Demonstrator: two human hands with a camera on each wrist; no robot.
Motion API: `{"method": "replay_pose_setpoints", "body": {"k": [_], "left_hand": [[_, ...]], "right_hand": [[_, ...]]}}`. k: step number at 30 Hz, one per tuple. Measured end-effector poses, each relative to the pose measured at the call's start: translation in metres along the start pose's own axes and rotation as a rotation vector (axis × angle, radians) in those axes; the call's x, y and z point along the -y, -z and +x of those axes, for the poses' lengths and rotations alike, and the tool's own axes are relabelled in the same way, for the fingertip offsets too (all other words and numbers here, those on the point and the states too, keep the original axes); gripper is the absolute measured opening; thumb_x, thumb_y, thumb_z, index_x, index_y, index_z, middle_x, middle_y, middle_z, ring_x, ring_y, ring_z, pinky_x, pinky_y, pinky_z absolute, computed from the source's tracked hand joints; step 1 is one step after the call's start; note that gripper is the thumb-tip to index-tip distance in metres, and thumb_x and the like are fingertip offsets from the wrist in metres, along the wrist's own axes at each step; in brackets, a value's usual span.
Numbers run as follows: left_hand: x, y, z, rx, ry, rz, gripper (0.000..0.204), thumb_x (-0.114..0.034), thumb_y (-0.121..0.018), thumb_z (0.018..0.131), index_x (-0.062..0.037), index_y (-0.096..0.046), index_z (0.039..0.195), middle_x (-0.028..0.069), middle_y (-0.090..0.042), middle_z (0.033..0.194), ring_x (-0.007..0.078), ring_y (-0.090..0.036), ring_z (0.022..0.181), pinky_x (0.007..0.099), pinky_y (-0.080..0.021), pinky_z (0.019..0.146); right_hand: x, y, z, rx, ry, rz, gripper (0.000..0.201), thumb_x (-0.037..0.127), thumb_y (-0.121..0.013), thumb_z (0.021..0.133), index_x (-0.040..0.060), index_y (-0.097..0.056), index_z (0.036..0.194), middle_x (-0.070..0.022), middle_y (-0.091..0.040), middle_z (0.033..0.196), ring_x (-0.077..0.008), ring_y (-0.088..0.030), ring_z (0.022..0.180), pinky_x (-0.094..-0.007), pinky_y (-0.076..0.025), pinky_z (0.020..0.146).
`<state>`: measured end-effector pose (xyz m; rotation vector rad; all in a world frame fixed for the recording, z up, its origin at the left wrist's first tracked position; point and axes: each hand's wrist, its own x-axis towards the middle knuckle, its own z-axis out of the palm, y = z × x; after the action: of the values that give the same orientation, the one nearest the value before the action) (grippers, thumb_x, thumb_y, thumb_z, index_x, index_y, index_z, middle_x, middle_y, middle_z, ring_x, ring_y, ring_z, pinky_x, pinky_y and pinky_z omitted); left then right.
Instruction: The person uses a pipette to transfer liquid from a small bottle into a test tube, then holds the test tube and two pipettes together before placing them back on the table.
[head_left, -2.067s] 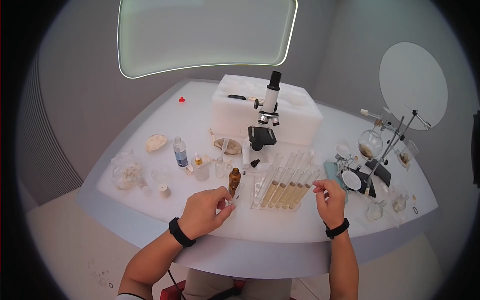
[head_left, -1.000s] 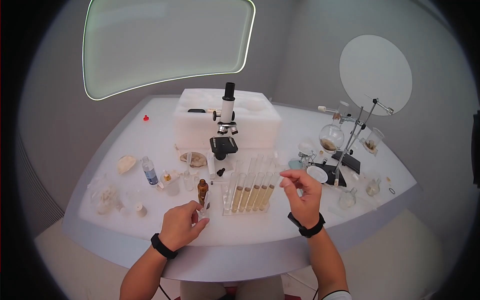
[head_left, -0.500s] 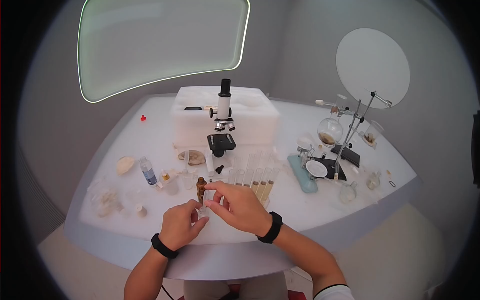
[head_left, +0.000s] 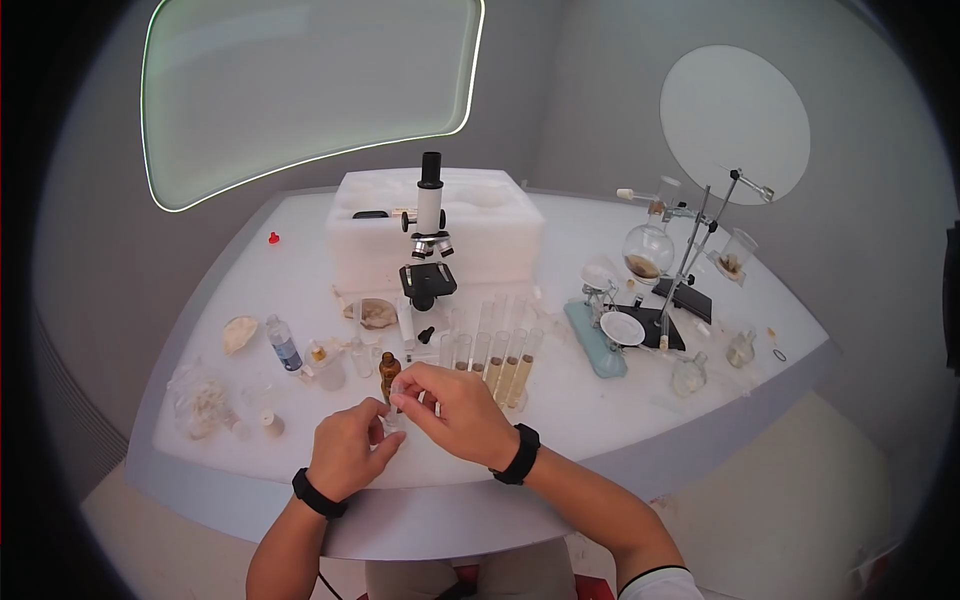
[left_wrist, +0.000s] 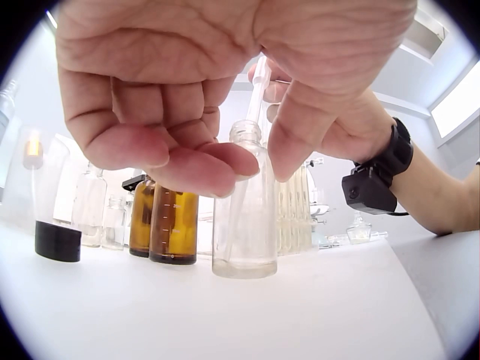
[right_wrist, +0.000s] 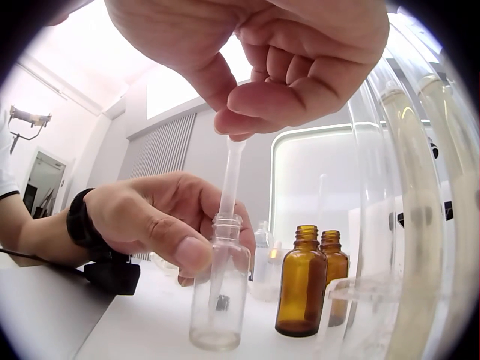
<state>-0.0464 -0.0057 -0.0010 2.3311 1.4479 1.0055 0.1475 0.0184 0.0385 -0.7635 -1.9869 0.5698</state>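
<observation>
On the white table [head_left: 610, 425], a clear bottle [right_wrist: 217, 296] stands upright near two brown bottles [right_wrist: 301, 292]. Left hand [head_left: 347, 447] grips the clear bottle; right hand [head_left: 463, 412] pinches the dropper [right_wrist: 231, 180] inserted in it.

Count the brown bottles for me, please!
2. In the right wrist view, the nearer brown bottle stands right of the clear bottle; the farther brown bottle is just behind it, partly covered. Others could be hidden.

The white tabletop [head_left: 590, 410] is brightly lit; lines are bowed, corners blackened, and the right-wrist view's ceiling [right_wrist: 97, 49] overexposed.
</observation>
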Motion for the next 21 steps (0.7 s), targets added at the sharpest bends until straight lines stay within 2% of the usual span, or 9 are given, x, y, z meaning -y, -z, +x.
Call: {"method": "replay_pose_setpoints", "body": {"k": [11, 13, 18, 20, 21], "left_hand": [[0.0005, 0.0000, 0.0005, 0.006, 0.008, 0.009, 0.029, -0.015, -0.078, 0.075, -0.0017, -0.058, 0.089, 0.0105, -0.063, 0.063, 0.0282, -0.064, 0.057, 0.0364, -0.048, 0.055], [-0.0007, 0.0009, 0.0005, 0.007, 0.008, 0.008, 0.029, -0.015, -0.079, 0.074, -0.0016, -0.058, 0.089, 0.0105, -0.063, 0.063, 0.0283, -0.063, 0.057, 0.0364, -0.048, 0.055], [-0.0002, 0.0011, -0.0004, 0.000, 0.007, 0.004, 0.028, -0.015, -0.078, 0.074, -0.0018, -0.058, 0.088, 0.0104, -0.063, 0.063, 0.0281, -0.063, 0.057, 0.0362, -0.048, 0.055], [0.0028, 0.0003, -0.0006, 0.029, 0.027, -0.008, 0.030, -0.023, -0.076, 0.078, -0.0037, -0.062, 0.096, 0.0077, -0.063, 0.064, 0.0281, -0.063, 0.059, 0.0386, -0.048, 0.057], [0.0027, 0.0008, -0.0009, 0.025, 0.028, -0.006, 0.030, -0.023, -0.076, 0.078, -0.0037, -0.062, 0.096, 0.0077, -0.063, 0.064, 0.0281, -0.063, 0.059, 0.0386, -0.048, 0.057]], "right_hand": [[-0.0039, -0.0028, -0.0023, -0.019, 0.022, -0.016, 0.012, 0.016, -0.063, 0.092, 0.0039, -0.060, 0.093, -0.0106, -0.067, 0.077, -0.0251, -0.066, 0.066, -0.0345, -0.049, 0.059], [-0.0047, -0.0033, -0.0028, -0.021, 0.032, -0.006, 0.012, 0.013, -0.064, 0.092, 0.0017, -0.063, 0.096, -0.0090, -0.066, 0.078, -0.0180, -0.062, 0.062, -0.0298, -0.048, 0.059], [-0.0023, -0.0038, -0.0037, -0.031, 0.038, -0.002, 0.013, 0.014, -0.065, 0.092, 0.0017, -0.063, 0.095, -0.0082, -0.065, 0.077, -0.0168, -0.060, 0.060, -0.0291, -0.046, 0.057], [-0.0007, -0.0044, -0.0033, -0.032, 0.033, 0.000, 0.013, 0.014, -0.065, 0.091, 0.0017, -0.063, 0.095, -0.0077, -0.065, 0.076, -0.0160, -0.059, 0.059, -0.0288, -0.046, 0.056], [-0.0002, -0.0041, -0.0033, -0.028, 0.022, -0.004, 0.013, 0.015, -0.065, 0.091, 0.0028, -0.062, 0.094, -0.0084, -0.066, 0.076, -0.0187, -0.062, 0.059, -0.0305, -0.047, 0.056]]}}
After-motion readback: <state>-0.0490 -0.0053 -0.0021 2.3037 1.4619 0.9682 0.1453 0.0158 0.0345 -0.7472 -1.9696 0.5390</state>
